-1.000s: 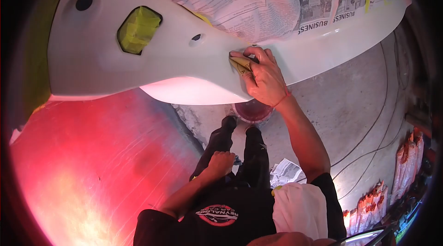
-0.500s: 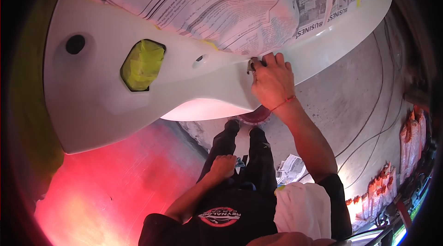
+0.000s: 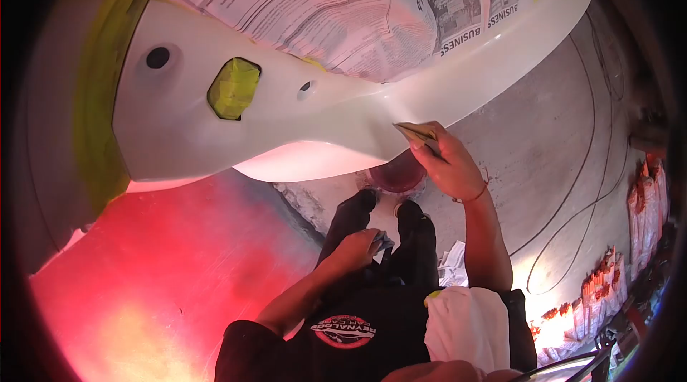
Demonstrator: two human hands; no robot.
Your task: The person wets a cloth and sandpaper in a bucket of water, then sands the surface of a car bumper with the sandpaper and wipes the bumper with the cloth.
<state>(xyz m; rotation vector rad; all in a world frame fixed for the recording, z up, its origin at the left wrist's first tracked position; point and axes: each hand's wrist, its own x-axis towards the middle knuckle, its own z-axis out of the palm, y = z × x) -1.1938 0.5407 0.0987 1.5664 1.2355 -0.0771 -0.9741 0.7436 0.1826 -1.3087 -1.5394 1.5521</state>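
My right hand [image 3: 456,168] pinches a folded piece of sandpaper [image 3: 413,131], brown and grey, between thumb and fingers. Its tip lies at the lower edge of a white car bumper [image 3: 286,110]; I cannot tell whether it touches. Closer to my body, my left hand [image 3: 355,250] is closed around a small grey-blue folded piece [image 3: 383,241], cloth or paper, in front of my legs. Yellow-green tape [image 3: 235,88] covers an angular opening in the bumper, and newspaper sheets [image 3: 315,10] mask the area above it.
Under the bumper, near my feet, stands a dark red round container [image 3: 398,173]. Cables [image 3: 592,117] run along the concrete floor at right. Plastic-wrapped bundles [image 3: 601,285] line the right side. Newspaper [image 3: 454,264] lies by my leg, and a white cloth [image 3: 469,328] hangs at my shoulder.
My right hand has drawn back from the bumper's upper edge, down toward me, and turned so the folded sandpaper shows. My left hand has shifted slightly right and up. The view has moved.
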